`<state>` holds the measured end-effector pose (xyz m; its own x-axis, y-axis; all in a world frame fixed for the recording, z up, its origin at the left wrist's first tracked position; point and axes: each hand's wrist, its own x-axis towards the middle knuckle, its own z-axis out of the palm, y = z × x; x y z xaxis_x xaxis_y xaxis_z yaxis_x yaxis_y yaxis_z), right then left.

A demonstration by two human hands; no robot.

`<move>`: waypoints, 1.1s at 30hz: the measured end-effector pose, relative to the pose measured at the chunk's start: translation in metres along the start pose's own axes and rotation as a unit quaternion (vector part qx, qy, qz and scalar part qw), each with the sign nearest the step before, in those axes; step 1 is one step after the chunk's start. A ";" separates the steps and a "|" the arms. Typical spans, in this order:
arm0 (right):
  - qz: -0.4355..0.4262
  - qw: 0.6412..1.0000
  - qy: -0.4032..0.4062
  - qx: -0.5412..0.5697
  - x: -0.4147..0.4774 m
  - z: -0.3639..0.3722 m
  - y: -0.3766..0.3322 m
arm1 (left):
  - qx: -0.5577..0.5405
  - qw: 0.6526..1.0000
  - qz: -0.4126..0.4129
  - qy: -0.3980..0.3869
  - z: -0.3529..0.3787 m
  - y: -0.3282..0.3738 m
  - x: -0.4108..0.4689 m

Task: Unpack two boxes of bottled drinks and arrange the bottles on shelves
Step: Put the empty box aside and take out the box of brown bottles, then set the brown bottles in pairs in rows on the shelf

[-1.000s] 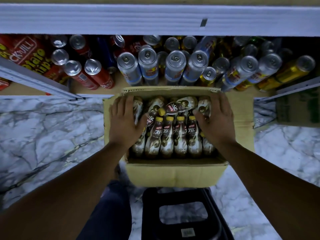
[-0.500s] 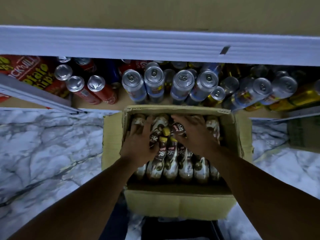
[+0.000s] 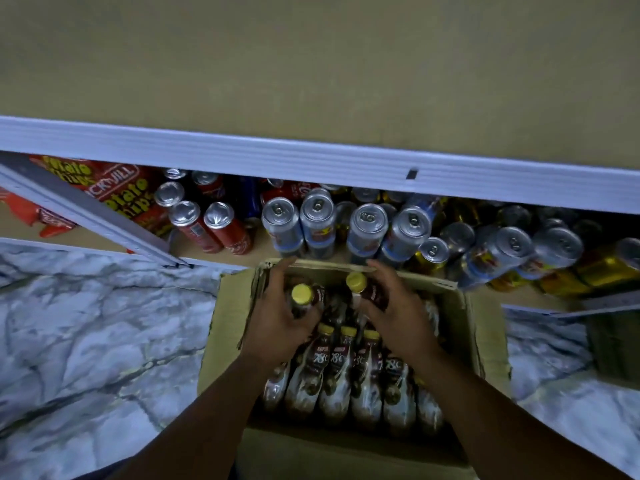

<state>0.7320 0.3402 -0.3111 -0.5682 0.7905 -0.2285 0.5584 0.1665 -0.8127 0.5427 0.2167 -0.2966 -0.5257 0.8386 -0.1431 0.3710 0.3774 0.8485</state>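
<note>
An open cardboard box (image 3: 485, 327) sits on the marble floor below me, packed with several brown-and-white bottles (image 3: 337, 382) with yellow caps, lying on their sides. My left hand (image 3: 277, 327) grips one bottle (image 3: 304, 299) by its neck, cap up, above the box's far left. My right hand (image 3: 398, 317) grips a second bottle (image 3: 363, 289) near the far edge, its yellow cap showing past my fingers. A bare tan shelf (image 3: 311, 74) with a white front lip (image 3: 311, 157) fills the upper view.
The lower shelf behind the box holds several silver-topped cans (image 3: 367, 226), red cans (image 3: 221, 230) and gold cans (image 3: 602, 268). Red potato chip bags (image 3: 121, 188) lie at the left behind a white diagonal brace (image 3: 86, 216). Marble floor (image 3: 104, 341) spreads either side.
Each hand has closed on a bottle and lifted it clear of the packed rows. My view has tilted upward, showing more of the upper shelf.
</note>
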 end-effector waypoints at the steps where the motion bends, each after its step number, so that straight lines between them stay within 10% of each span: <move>1: 0.015 0.998 0.018 0.057 -0.006 -0.004 -0.004 | -0.022 1.000 0.003 0.010 -0.002 0.010 0.001; 33: -0.229 0.931 0.233 0.165 -0.143 -0.197 -0.263 | -0.158 0.952 0.253 0.064 -0.164 0.292 -0.065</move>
<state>0.7856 0.3000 0.0408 -0.3345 0.8639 0.3766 0.0626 0.4191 -0.9058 0.5596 0.2084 0.0441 -0.4369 0.8194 0.3711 0.3640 -0.2162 0.9059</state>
